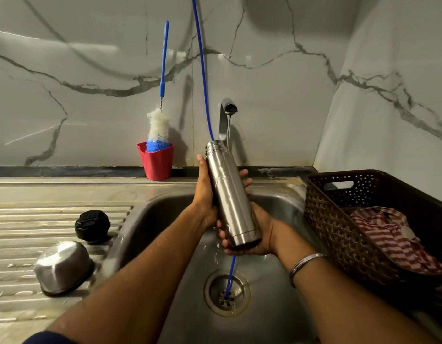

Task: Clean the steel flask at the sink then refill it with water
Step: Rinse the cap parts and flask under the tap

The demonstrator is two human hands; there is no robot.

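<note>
Steel flask (229, 192) held over the sink (165, 219), lidless, mouth tipped toward 12 o'clock right under the tap (227, 112), water running down just past the rim. Left hand (205, 194) wrapped around the upper body, right hand (249, 234) cupped under the base, fingers curled on it. Can't tell what's inside the flask. Red cup (157, 161) at 11 o'clock on the desk with a blue-and-white bottle brush (159, 130) standing in it. Brown basket (359, 219) at 3 o'clock holding a red striped cloth (388, 237). Steel bowl (63, 266) upside down at 9 o'clock on the drainboard, black lid (92, 225) just beside it. Blue tube (202, 70) dropping into the drain (226, 292).
</note>
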